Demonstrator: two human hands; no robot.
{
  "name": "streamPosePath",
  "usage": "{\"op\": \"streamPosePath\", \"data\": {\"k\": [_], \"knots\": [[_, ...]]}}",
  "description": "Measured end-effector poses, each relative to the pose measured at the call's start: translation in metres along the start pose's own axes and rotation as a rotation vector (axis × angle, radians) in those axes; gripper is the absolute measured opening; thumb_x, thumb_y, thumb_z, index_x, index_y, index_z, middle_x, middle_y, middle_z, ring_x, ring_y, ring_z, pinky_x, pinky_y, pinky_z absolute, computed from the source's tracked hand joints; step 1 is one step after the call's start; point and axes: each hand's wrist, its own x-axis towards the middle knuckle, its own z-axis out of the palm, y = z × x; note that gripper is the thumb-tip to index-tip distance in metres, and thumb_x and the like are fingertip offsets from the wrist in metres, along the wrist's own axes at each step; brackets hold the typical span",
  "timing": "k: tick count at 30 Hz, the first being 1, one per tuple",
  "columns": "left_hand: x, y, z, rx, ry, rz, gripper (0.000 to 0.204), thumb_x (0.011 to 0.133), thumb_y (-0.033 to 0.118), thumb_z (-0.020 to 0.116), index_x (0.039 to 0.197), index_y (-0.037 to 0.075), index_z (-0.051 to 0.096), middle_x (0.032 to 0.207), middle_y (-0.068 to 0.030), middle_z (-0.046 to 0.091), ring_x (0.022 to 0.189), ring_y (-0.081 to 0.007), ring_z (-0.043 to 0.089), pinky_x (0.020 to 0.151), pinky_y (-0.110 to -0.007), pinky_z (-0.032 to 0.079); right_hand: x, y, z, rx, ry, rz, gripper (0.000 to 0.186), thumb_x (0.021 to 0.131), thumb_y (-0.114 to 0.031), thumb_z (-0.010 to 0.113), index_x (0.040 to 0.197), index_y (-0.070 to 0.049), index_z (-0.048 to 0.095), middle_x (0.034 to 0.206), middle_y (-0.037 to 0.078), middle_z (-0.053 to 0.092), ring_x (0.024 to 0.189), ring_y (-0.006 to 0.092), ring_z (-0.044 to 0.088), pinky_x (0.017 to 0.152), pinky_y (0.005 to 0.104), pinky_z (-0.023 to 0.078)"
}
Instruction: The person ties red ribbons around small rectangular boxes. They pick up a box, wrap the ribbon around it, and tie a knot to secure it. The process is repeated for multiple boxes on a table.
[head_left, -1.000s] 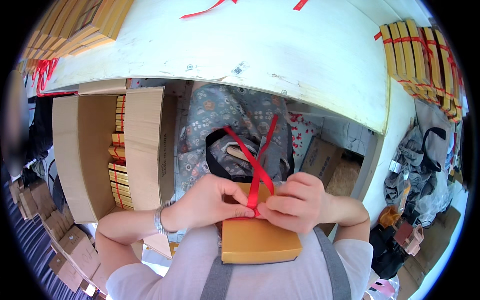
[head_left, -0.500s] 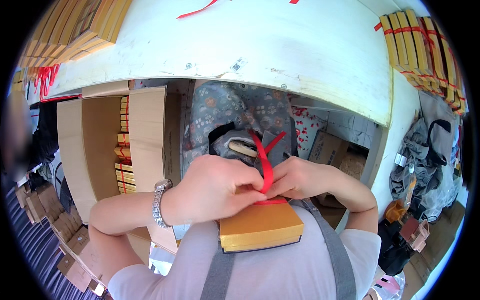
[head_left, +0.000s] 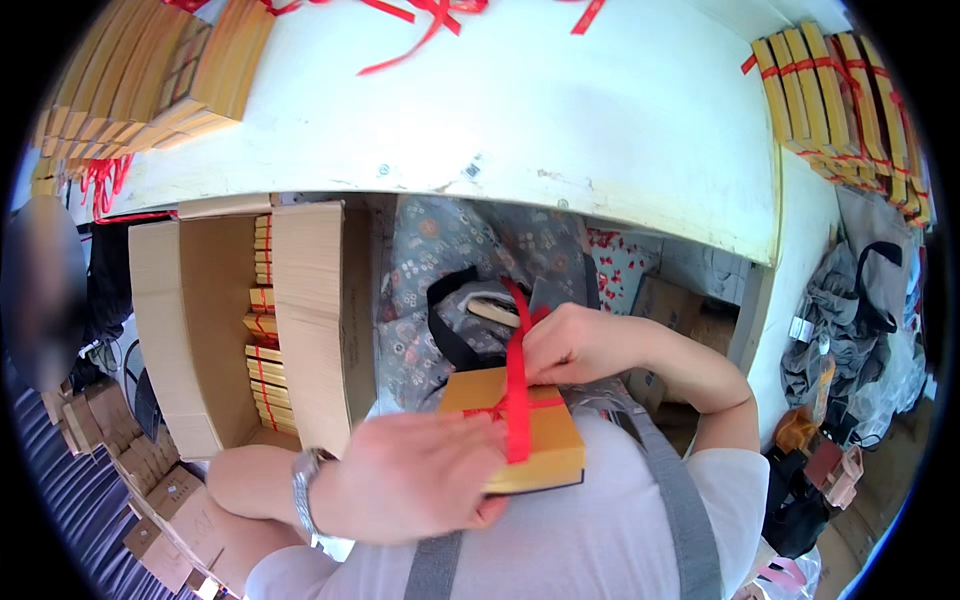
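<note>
A flat gold box (head_left: 555, 435) lies against my front, with a red ribbon (head_left: 517, 400) tied across its lid. One ribbon end hangs loose over the near side of the lid. My left hand (head_left: 415, 475), smeared by motion, is at the box's near left corner, fingers over the lid and thumb below, closed on the box. At the far edge, my right hand (head_left: 570, 345) has its fingers curled in a pinch against the ribbon knot's upper part. Its fingertips are partly hidden.
An open cardboard carton (head_left: 215, 330) at the left holds several ribbon-tied gold boxes. Beyond stands a white table (head_left: 560, 120) with loose red ribbons (head_left: 425, 30) and stacked gold boxes (head_left: 150, 80). More tied boxes (head_left: 815, 90) stand far right. Patterned cloth (head_left: 430, 240) hangs ahead.
My left hand has left the ribbon and moved down to the box's near left corner. The right hand stays at the ribbon. More of the lid shows, and the view has shifted slightly.
</note>
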Motion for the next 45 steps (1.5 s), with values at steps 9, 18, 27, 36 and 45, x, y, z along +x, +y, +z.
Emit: {"op": "streamPosePath", "data": {"k": [9,18,27,36,45], "knots": [[-0.006,-0.165,-0.019,-1.020,1.026,-0.263,0.022,0.091,0.013,0.066,0.105,-0.002,0.059,0.092,-0.0069,0.069,0.080,-0.0092,0.064,0.074,-0.024,0.053,0.035,-0.051,-0.089,0.064,0.567,0.502,0.023,0.095,-0.019,0.058,0.097,0.001,0.069,0.073,0.002,0.063,0.061,0.0082,0.055,0.056,0.0235,0.044],[0.054,-0.205,0.003,-0.383,1.070,-0.434,0.015,0.092,0.013,0.067,0.094,0.001,0.058,0.085,-0.0128,0.070,0.076,-0.0106,0.067,0.065,-0.024,0.051,0.076,-0.059,-0.137,-0.472,0.560,0.836,0.026,0.082,-0.022,0.062,0.082,0.002,0.071,0.070,0.011,0.068,0.066,0.0165,0.065,0.064,0.0297,0.053],[0.072,-0.196,0.003,-1.062,1.390,-0.273,0.016,0.098,0.006,0.057,0.112,-0.001,0.055,0.108,-0.0160,0.069,0.094,-0.0153,0.067,0.081,-0.025,0.052,0.073,-0.120,-0.184,-1.082,0.118,0.892,0.016,0.076,-0.014,0.060,0.076,-0.002,0.071,0.075,0.014,0.070,0.067,0.0283,0.068,0.065,0.0426,0.054],[0.078,-0.168,-0.015,-0.789,1.014,-0.257,0.024,0.099,0.013,0.057,0.116,-0.003,0.061,0.089,-0.0023,0.061,0.086,-0.0087,0.055,0.083,-0.024,0.045,0.181,-0.158,-0.149,-1.130,0.086,0.545,0.027,0.077,-0.027,0.060,0.069,-0.003,0.070,0.064,0.013,0.067,0.068,0.0291,0.068,0.065,0.0418,0.053],[0.094,-0.178,-0.008,-0.316,0.832,-0.458,0.028,0.097,0.024,0.058,0.088,-0.001,0.065,0.079,-0.0218,0.065,0.069,-0.0340,0.062,0.062,-0.039,0.047,0.192,-0.077,-0.151,-0.702,0.205,0.179,0.038,0.082,-0.040,0.073,0.091,-0.003,0.074,0.076,0.015,0.069,0.067,0.0217,0.065,0.062,0.0335,0.049]]}}
